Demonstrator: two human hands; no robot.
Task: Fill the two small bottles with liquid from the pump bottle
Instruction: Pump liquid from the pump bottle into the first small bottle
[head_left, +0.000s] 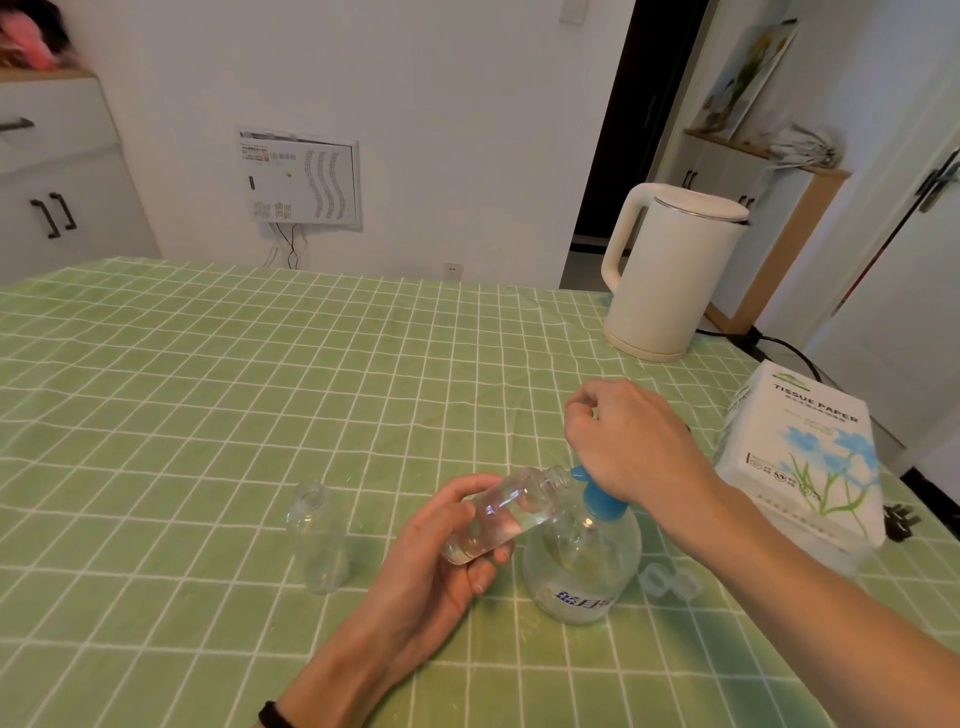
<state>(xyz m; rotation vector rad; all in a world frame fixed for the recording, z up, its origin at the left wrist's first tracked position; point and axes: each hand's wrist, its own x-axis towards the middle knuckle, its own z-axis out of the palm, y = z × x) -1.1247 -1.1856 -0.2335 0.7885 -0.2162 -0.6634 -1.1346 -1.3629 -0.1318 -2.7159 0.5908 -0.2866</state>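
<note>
My left hand (441, 551) grips a small clear bottle (511, 512), tilted with its open mouth up against the blue spout of the pump bottle (582, 561). Some clear liquid lies in the lower part of this bottle. The pump bottle is round and clear, with a blue pump and a blue-lettered label, and it stands on the green checked tablecloth. My right hand (631, 441) rests fingers curled on top of the pump head, hiding it. A second small clear bottle (318, 535) stands upright and uncapped to the left, apart from both hands.
A white tissue paper box (805, 467) sits just right of my right forearm. A cream electric kettle (670, 270) stands at the back right, its black cord trailing off the table edge. Two small clear caps (670, 579) lie right of the pump bottle.
</note>
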